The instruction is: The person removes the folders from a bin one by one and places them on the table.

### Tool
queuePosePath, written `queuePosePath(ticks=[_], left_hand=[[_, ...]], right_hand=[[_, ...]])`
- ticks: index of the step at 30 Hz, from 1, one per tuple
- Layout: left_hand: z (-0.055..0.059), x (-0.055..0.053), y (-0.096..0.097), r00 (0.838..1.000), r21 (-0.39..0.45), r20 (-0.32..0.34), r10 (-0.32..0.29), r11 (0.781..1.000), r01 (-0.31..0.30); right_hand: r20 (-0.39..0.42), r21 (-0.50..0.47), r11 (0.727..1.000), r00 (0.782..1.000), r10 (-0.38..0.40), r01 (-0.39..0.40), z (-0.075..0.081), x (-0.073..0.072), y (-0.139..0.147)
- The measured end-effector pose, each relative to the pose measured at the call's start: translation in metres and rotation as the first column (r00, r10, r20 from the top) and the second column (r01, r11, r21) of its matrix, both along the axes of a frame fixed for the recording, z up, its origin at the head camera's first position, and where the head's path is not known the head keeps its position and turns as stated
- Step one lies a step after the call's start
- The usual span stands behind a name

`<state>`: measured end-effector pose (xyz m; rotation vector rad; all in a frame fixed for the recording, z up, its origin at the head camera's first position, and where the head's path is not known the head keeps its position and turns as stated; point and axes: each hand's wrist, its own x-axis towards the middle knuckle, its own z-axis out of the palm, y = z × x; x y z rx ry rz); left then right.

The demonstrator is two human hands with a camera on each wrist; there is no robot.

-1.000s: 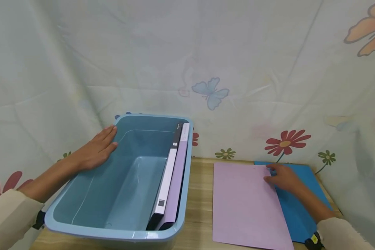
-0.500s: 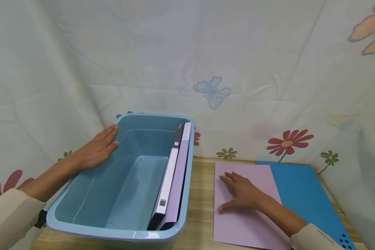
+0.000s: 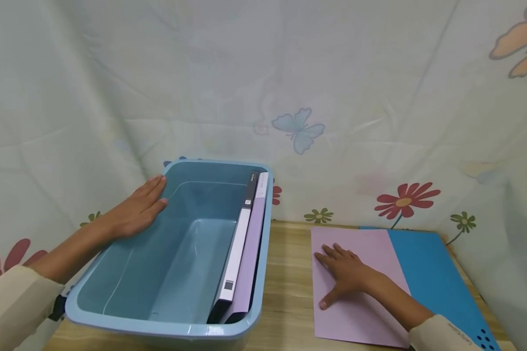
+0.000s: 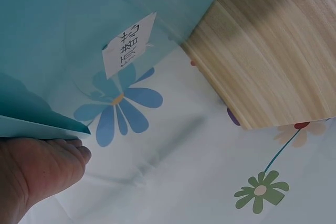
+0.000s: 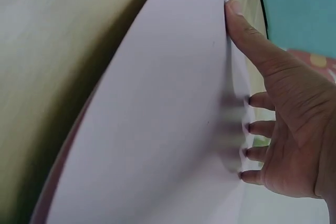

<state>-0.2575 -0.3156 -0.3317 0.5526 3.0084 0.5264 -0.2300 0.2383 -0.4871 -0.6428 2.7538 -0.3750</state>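
On the table (image 3: pixel 287 273) to the right of the blue tub (image 3: pixel 184 330), my right hand (image 3: pixel 347 273) is spread wide over the pink folder (image 3: pixel 342 321), thumb and fingertips touching its cover and gripping nothing. The folder lies flat, overlapping the blue folder (image 3: pixel 439 273), which sits farther from the tub. My left hand (image 3: pixel 138 209) rests straight-fingered on the tub's left rim, though the left wrist view hides my fingertips, so I can't say how firmly it presses. Along the tub's right wall lean a black-and-white binder (image 3: pixel 237 253) and a lilac binder (image 3: pixel 251 253). I take the step in hand to be shifting the pink folder; picking it up would call for fingers under an edge. Since half a second ago, that folder and my right hand have slid slightly away from the tub, covering more blue; the tub, binders and my left hand look unchanged.
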Motion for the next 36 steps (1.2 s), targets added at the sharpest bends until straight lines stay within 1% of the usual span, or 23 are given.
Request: queuePosePath(ticks=[6, 13, 20, 25, 30, 36], left_hand=[[0.0, 0.001, 0.0, 1.0, -0.004, 0.004, 0.006, 1.0, -0.006], [-0.002, 0.001, -0.002, 1.0, -0.007, 0.001, 0.005, 1.0, -0.005], [-0.003, 0.002, -0.002, 1.0, -0.002, -0.002, 0.008, 1.0, -0.008], [-0.002, 0.002, -0.001, 1.0, -0.003, -0.003, 0.009, 1.0, -0.009], [-0.001, 0.003, 0.001, 1.0, -0.007, -0.006, 0.012, 1.0, -0.012], [0.0, 0.003, 0.001, 1.0, -0.003, -0.003, 0.006, 1.0, -0.006]], right_hand=[[-0.012, 0.008, 1.0, 1.0, -0.029, 0.029, 0.002, -0.002, 0.025], [-0.045, 0.041, 0.998, 0.998, -0.038, 0.04, 0.003, -0.003, 0.051], [-0.031, 0.036, 0.997, 0.998, -0.062, 0.063, 0.005, -0.004, 0.07], [-0.039, 0.029, 0.997, 0.996, -0.075, 0.076, 0.006, -0.004, 0.077], [-0.046, 0.014, 0.997, 0.996, -0.079, 0.08, 0.006, -0.003, 0.077], [-0.041, 0.023, 0.996, 0.996, -0.085, 0.086, 0.006, -0.003, 0.077]])
